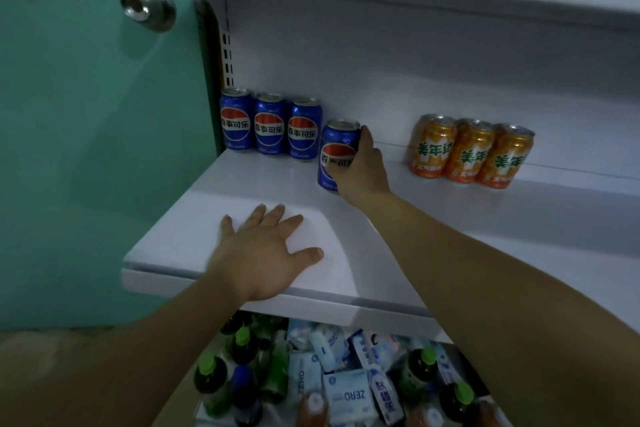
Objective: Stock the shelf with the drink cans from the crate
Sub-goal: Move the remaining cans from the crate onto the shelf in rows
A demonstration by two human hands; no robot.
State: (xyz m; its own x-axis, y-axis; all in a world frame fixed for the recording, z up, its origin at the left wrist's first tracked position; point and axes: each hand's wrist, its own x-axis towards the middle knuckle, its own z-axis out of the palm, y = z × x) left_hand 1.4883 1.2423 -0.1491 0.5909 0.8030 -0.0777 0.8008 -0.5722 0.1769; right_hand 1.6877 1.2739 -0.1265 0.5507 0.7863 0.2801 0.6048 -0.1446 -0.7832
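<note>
Right hand [360, 166] gripping glossy blue can [335, 152], smooth white shelf [433, 211]

Right hand [360, 166] covers the right side of the held blue can [335, 152]. Crate [339, 388] contents cut off at bottom edge; green panel [86, 149] lettering blurred, unreadable.

shelf [263, 184]: plain white
blue cans [270, 123]: blue, with red-white-blue roundel, left end of shelf
orange cans [471, 151]: orange, green lettering, right on shelf
side panel [86, 132]: mint green, left of shelf
</note>
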